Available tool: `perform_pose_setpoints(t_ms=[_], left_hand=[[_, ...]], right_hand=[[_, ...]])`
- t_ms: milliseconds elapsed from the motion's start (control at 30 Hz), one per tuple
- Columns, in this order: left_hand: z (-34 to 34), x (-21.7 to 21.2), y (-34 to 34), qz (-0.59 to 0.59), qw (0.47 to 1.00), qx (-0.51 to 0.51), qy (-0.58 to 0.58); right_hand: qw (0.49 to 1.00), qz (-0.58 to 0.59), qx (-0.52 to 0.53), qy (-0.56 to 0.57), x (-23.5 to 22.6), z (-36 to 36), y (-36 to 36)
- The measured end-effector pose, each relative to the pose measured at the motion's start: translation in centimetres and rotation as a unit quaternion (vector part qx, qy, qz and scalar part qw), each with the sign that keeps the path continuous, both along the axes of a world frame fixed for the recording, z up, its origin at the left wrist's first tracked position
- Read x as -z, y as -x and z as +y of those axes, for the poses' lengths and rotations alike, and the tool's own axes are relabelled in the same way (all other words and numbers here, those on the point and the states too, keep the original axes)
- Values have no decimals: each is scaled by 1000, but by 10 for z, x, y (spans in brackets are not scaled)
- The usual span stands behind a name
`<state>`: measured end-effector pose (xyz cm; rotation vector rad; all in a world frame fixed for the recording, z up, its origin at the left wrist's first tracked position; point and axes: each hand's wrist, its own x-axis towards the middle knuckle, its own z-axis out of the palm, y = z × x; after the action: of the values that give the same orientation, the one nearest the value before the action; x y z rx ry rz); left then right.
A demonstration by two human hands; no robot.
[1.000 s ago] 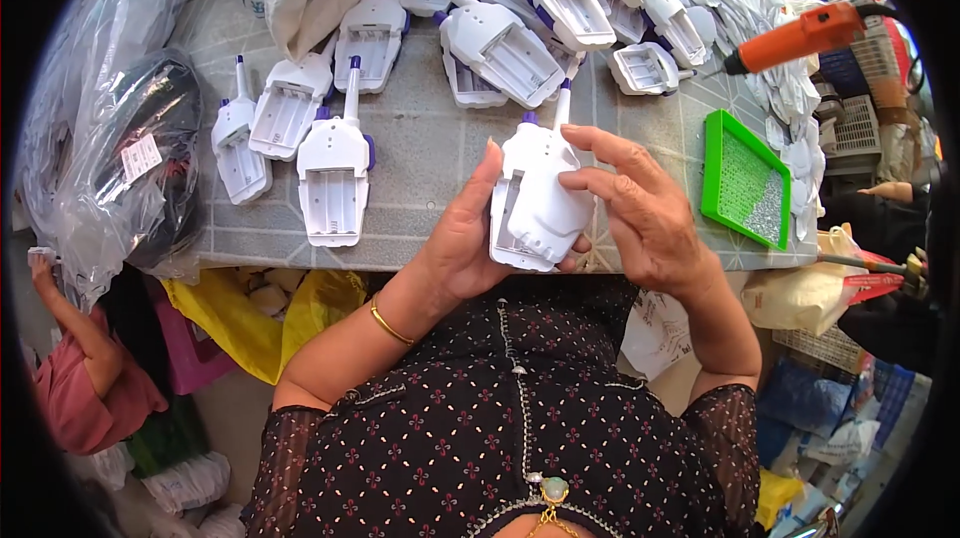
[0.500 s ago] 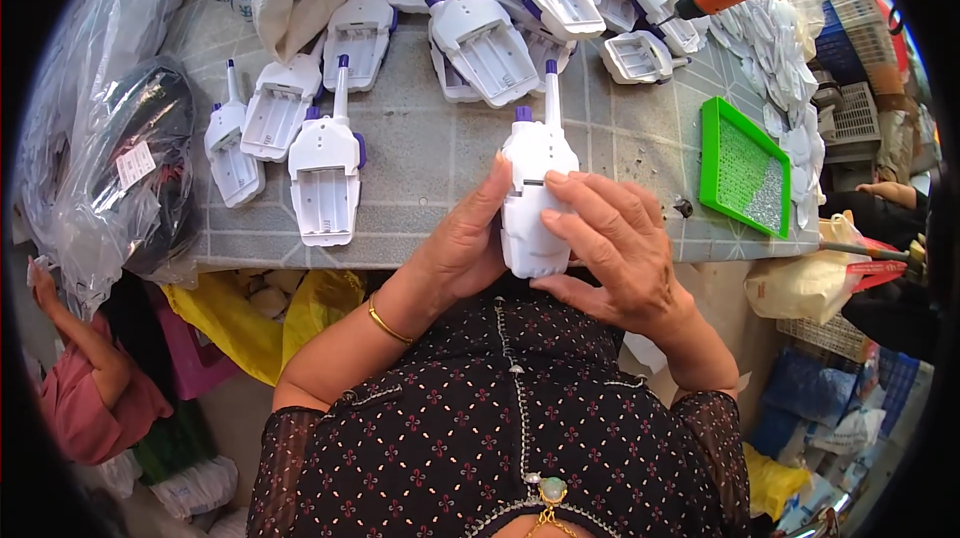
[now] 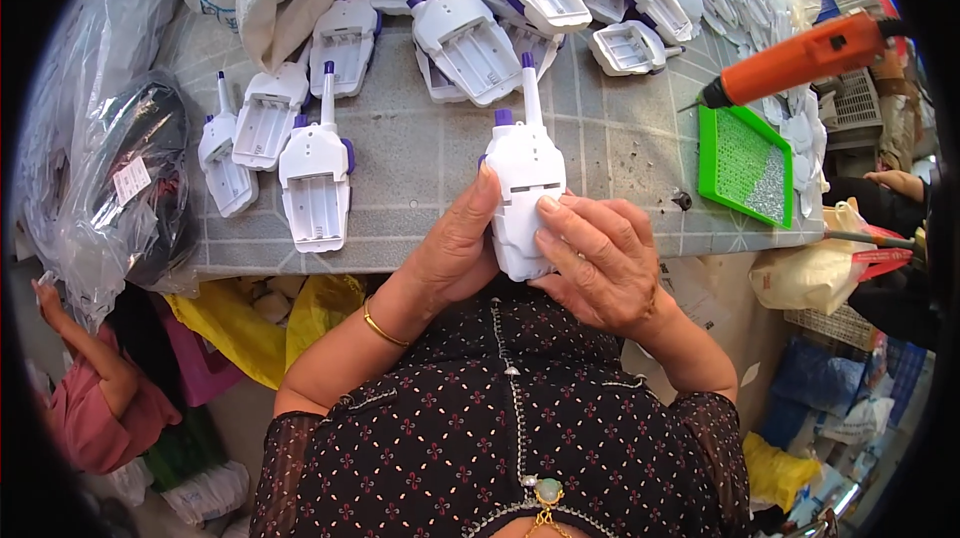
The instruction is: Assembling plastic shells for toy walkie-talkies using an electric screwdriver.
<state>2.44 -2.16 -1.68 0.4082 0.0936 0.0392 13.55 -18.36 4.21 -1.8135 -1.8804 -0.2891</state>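
Observation:
My left hand [image 3: 455, 243] is closed around the left side of a white toy walkie-talkie [image 3: 524, 153], its back facing up and its purple-tipped antenna pointing away from me. Over the battery bay lies a white battery cover [image 3: 520, 233], with a dark narrow slot showing at its upper edge. The fingers of my right hand [image 3: 605, 263] press on the cover's right side, and the thumb is at its lower end. Several more walkie-talkies [image 3: 316, 183] lie on the table with their battery bays uncovered.
An orange electric screwdriver [image 3: 800, 60] hangs at the right over a green tray [image 3: 705, 163] of small metal screws. White covers [image 3: 715, 8] are heaped at the far right. Clear plastic bags [image 3: 80, 158] cover the left side. Another person's arm [image 3: 95, 353] shows at the lower left.
The orange screwdriver has swung right and nearer, from over the walkie-talkies to over the green tray. The walkie-talkie in my hands has shifted slightly left; my grip looks much the same.

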Motion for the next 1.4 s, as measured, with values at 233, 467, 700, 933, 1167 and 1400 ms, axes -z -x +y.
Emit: perform_pose_setpoints(t_ms=[233, 467, 700, 933, 1167, 1400], left_hand=[[2, -7, 2, -5, 1000, 12, -3], [0, -18, -1, 17, 997, -20, -77], [2, -31, 9, 75, 953, -98, -276], [7, -52, 49, 54, 900, -114, -418], [23, -47, 71, 129, 869, -229, -419], [36, -63, 64, 244, 591, -210, -740]], right_hand=[[994, 108, 17, 10, -2, 4, -11], [953, 300, -49, -4, 9, 18, -27], [963, 267, -16, -38, 12, 0, -12], [942, 323, -68, -57, 27, 6, 17], [943, 304, -138, -5, 22, 66, 19], [960, 266, -86, 31, 23, 73, 12]])
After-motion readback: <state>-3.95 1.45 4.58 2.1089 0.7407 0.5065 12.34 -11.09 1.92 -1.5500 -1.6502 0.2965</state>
